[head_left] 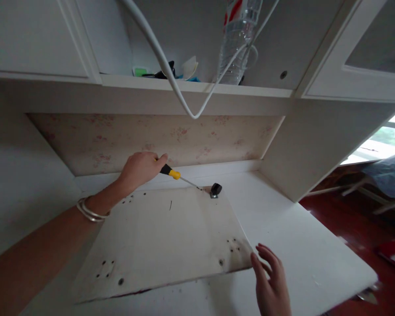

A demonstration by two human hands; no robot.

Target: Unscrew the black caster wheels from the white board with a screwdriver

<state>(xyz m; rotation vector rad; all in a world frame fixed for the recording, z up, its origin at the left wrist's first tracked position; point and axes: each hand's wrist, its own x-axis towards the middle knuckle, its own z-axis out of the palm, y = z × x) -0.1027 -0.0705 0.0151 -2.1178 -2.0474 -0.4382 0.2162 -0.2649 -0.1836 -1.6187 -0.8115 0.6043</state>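
Note:
My left hand (pixel 144 169) is wrapped round the black and yellow handle of a screwdriver (pixel 175 174). The shaft slants down to the right, and its tip is at the far edge of a white board (pixel 171 237), just left of a small black caster (pixel 216 189) on a metal plate. Screw holes show near the board's corners. Beside the board's near right corner is my right hand (pixel 271 281), fingers apart and slightly curled, the fingertips close to or touching the edge. Whether they touch it, I cannot tell.
The board lies on a white desk (pixel 303 245). Overhead, a shelf (pixel 197 87) holds a plastic bottle (pixel 237 48) and small items. A white cable (pixel 164 66) hangs in front of it. A side panel (pixel 303 145) stands at the right, with red floor (pixel 329 219) beyond.

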